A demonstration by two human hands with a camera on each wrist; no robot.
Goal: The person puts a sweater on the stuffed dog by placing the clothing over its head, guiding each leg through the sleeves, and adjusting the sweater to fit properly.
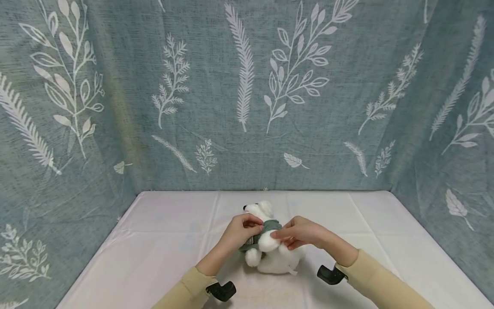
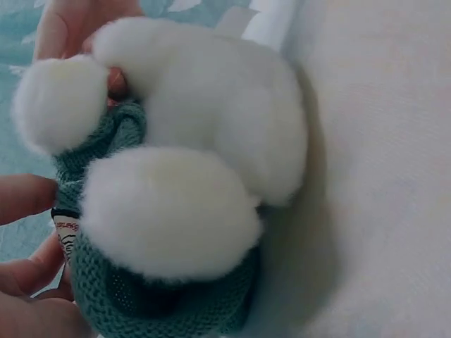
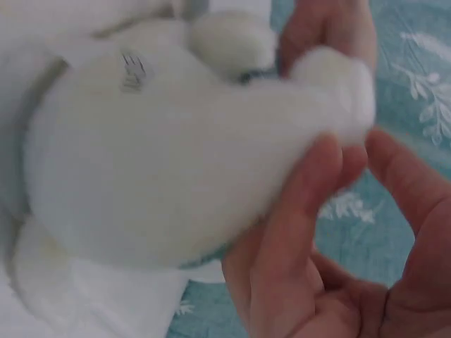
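A white plush bear (image 1: 275, 257) lies on the white tablecloth (image 1: 162, 244), wearing a green knitted sweater (image 1: 270, 224). My left hand (image 1: 241, 234) pinches the sweater's edge at the bear's side; the left wrist view shows its fingers (image 2: 28, 197) against the green knit (image 2: 120, 296) beside a white paw (image 2: 165, 211). From the other side, my right hand (image 1: 299, 232) grips the bear around its upper arm. In the right wrist view its fingers (image 3: 310, 204) curl around the white fur (image 3: 162, 162).
Blue-grey curtains with white leaf prints (image 1: 247, 94) close in the table at the back and both sides. Bare cloth lies to the left and right of the bear. Black wrist-camera mounts (image 1: 221, 291) sit on both sleeves.
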